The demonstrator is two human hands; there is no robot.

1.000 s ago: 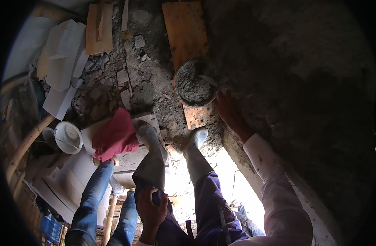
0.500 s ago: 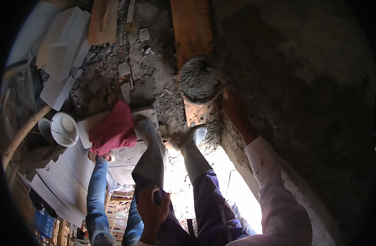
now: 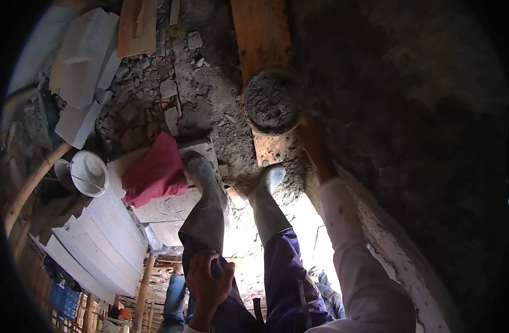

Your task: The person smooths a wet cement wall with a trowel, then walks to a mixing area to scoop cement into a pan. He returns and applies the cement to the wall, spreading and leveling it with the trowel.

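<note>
My right hand [image 3: 311, 132] is at the right rim of a round container of wet grey mortar [image 3: 271, 105], its fingers closed. It seems to grip a trowel, though the tool is dark and blurred against the wall. The container stands on a mortar-spotted wooden plank [image 3: 261, 33]. My left hand [image 3: 210, 282] rests by my left thigh, thumb apart from the fingers, with nothing in it. My two rubber boots [image 3: 204, 191] stand below the container, the right one close to the plank's near end.
A dark rough wall [image 3: 404, 139] fills the right side. On the left are a red cloth [image 3: 157, 175] on a board, a white bucket [image 3: 89, 173], pale panels [image 3: 99, 244] and broken rubble [image 3: 135, 108]. Behind my legs shows another person's jeans leg [image 3: 175, 297].
The other person's legs have moved back from the red cloth. My right forearm has shifted left, and the tool shape that lay over the mortar has moved off it.
</note>
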